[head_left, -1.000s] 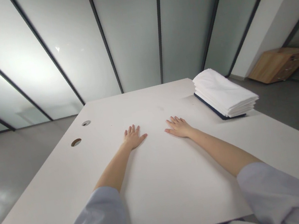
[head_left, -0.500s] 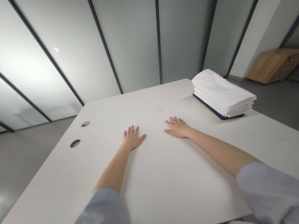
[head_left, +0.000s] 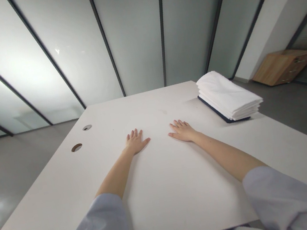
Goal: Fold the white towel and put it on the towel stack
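Note:
My left hand (head_left: 135, 142) lies flat, palm down, on the white table (head_left: 167, 192), fingers spread and holding nothing. My right hand (head_left: 183, 130) rests the same way a little to the right, also empty. A stack of folded white cloths (head_left: 227, 95) sits on a dark board at the table's far right, about a hand's length beyond my right hand. Both my forearms are bare and my sleeves are pale blue.
Two round cable holes (head_left: 76, 147) are cut in the table's left side. Frosted glass panels with dark frames stand behind the table. A wooden cabinet (head_left: 283, 66) sits on the grey floor at the far right.

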Tool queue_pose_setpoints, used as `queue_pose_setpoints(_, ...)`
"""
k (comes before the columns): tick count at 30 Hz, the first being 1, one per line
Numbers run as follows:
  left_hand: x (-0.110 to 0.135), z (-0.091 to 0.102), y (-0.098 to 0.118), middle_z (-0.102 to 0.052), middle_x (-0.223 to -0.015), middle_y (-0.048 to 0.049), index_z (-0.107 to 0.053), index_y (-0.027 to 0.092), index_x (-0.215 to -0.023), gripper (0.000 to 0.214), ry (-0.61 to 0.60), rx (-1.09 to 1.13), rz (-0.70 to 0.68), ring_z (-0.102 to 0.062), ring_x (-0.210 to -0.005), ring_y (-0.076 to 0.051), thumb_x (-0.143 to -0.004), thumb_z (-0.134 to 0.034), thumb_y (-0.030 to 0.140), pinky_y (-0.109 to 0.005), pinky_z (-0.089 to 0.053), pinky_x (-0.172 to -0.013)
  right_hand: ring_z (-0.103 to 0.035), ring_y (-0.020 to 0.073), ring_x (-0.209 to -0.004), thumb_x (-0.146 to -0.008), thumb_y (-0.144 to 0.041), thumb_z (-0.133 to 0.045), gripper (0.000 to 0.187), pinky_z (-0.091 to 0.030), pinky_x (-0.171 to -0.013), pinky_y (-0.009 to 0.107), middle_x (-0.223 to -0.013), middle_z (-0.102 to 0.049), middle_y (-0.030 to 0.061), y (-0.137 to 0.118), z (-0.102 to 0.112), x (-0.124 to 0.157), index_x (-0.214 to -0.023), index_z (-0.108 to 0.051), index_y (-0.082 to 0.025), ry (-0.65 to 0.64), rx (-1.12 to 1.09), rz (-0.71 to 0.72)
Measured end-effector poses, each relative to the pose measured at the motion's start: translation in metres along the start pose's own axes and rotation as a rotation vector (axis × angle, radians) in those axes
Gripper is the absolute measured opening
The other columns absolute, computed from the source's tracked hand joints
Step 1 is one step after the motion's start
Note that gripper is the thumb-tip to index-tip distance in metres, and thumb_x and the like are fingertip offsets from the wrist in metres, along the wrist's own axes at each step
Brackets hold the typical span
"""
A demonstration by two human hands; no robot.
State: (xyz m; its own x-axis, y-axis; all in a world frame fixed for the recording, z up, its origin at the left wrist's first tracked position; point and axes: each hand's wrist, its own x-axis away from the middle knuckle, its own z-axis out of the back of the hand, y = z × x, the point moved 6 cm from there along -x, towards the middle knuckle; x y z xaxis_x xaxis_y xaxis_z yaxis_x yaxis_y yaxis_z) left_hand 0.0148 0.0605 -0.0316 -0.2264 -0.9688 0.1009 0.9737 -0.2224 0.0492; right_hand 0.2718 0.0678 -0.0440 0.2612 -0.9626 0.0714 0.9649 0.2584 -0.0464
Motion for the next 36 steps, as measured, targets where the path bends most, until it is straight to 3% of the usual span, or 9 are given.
queue_pose_setpoints(36,-0.0008,-0.0004,-0.0007,-0.01,-0.16,-0.0141,-0.019,0.018,-0.154,0.09,0.005,-0.001,0.007,-0.01,-0.147,-0.032,-0.086,-0.017,0.076,-0.047,-0.013,-0.117,-0.016,0.0353,-0.145,-0.089,-0.072,-0.019,0.083,-0.014,-0.116,0.05,-0.159,-0.017,0.014,-0.0028,0.005,0.003,-0.153,-0.025,-0.02,0.005,0.001,0.001)
